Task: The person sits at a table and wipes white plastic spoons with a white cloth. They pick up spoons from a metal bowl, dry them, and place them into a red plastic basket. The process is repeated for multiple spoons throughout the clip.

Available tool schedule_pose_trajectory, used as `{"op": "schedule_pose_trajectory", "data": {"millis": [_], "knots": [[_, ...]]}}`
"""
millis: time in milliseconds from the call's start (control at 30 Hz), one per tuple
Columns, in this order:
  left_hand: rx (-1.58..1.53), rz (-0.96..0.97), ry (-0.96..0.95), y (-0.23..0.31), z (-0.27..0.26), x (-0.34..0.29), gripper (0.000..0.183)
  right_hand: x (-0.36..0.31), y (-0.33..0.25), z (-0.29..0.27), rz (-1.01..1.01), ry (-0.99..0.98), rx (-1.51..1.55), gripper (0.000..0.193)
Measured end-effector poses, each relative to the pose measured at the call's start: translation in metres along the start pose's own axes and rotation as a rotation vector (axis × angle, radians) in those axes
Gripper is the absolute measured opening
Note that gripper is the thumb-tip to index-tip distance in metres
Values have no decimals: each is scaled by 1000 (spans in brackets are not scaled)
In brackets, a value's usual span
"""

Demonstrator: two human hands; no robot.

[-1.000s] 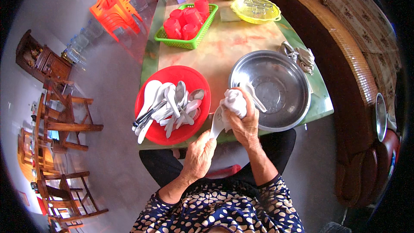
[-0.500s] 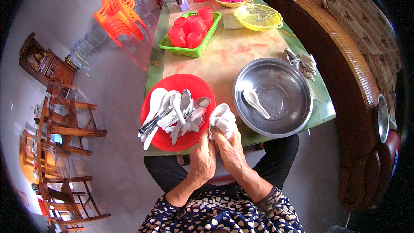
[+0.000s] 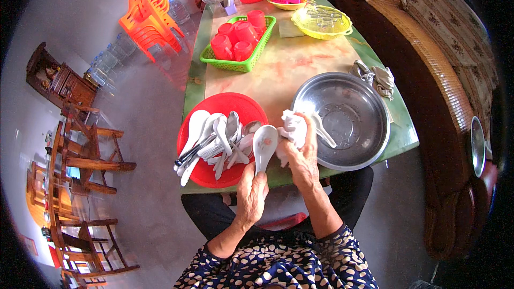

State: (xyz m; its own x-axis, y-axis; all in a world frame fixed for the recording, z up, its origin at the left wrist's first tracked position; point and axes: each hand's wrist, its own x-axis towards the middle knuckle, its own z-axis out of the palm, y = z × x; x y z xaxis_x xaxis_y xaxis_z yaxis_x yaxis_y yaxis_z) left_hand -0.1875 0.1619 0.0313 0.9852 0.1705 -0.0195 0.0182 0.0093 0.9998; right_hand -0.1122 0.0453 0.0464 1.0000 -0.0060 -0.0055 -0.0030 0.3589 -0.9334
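Left hand (image 3: 250, 195) pinches a white spoon (image 3: 265, 144) low on its handle, narrow grip, thumb against fingers; spoon sits above the table's near edge, between red plate (image 3: 243, 101) and steel basin (image 3: 369, 112), bowl up and inner face showing; handle hold probably leaves the bowl free of fingers; right hand (image 3: 303, 166) closed round a crumpled white cloth (image 3: 294, 127), just beside the spoon, gap visible between; bunching likely makes a soft pad, loose folds hanging below.

Spoon smooth, glossy, deep oval bowl with faint pinkish print; ceramic or plastic, can't tell; cloth matte, wrinkled; plate round, red, at the table's near left corner, stacked with mixed cutlery (image 3: 219, 139), white and metal, several handles over its near left rim; basin shiny, round, wet-looking, by the near right corner, presumably within easy reach; second spoon (image 3: 325, 131) leans inside its left wall, partly behind the right hand.
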Motion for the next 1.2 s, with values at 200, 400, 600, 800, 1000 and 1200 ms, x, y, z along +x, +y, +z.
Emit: {"op": "schedule_pose_trajectory", "data": {"millis": [200, 400, 600, 800, 1000, 1200], "knots": [[-347, -145, -172, 8, -6, 4, 23, -16, 16, 13, 173, -239, 603, 59], [-568, -480, -284, 15, -24, 9, 27, -33, 20, 6, -67, -350, 293, 74], [-557, -495, -610, 11, -37, 7, 33, -6, 1, 8, -43, -448, 466, 53], [43, -28, -180, 22, -20, 2, 35, 6, 2, 24, -43, -125, 462, 27], [213, 223, -69, 11, -16, 5, 20, 6, 4, 30, -111, -162, 278, 29], [157, 445, 16, -5, -17, 13, 33, -15, -1, 25, -629, -252, -567, 59]]}}
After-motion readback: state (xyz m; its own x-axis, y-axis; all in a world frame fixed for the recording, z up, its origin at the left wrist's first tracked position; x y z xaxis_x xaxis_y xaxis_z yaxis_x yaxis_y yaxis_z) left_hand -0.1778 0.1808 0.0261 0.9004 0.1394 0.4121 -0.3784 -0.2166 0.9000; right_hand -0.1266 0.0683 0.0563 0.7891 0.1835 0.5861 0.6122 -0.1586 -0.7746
